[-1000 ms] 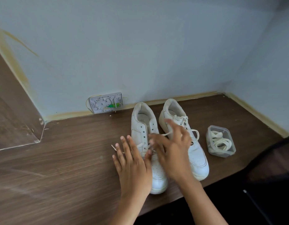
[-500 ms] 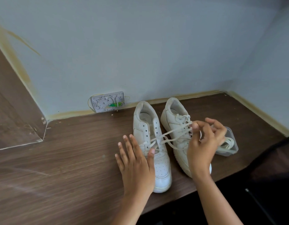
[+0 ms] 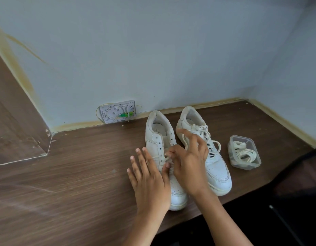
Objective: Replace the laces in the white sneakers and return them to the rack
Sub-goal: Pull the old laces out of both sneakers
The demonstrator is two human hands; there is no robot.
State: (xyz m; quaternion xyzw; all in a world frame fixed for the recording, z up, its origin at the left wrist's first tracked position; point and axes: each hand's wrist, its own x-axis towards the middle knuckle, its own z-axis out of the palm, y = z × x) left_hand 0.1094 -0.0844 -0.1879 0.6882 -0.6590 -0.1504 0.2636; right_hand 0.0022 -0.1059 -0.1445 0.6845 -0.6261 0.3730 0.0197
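Two white sneakers stand side by side on the brown wooden table (image 3: 73,174), heels toward the wall. The left sneaker (image 3: 158,139) has most of its upper eyelets bare, with a cream lace (image 3: 167,159) crossing its lower rows. My left hand (image 3: 148,176) lies flat with straight fingers against that shoe's left side. My right hand (image 3: 190,162) hovers over its tongue, thumb and forefinger pinching the lace, and a loop of lace rises behind the fingers. The right sneaker (image 3: 218,170) is laced with loose ends.
A clear plastic tub (image 3: 232,139) holding coiled cream laces sits right of the shoes. A grey socket plate (image 3: 118,111) with exposed wires leans on the back wall. Walls close the back and right; the table's front edge runs just below the shoe toes.
Half a second ago my right hand had drawn the lace out to the right over the other shoe; it has come back to the left sneaker's eyelets. My left hand stayed put.
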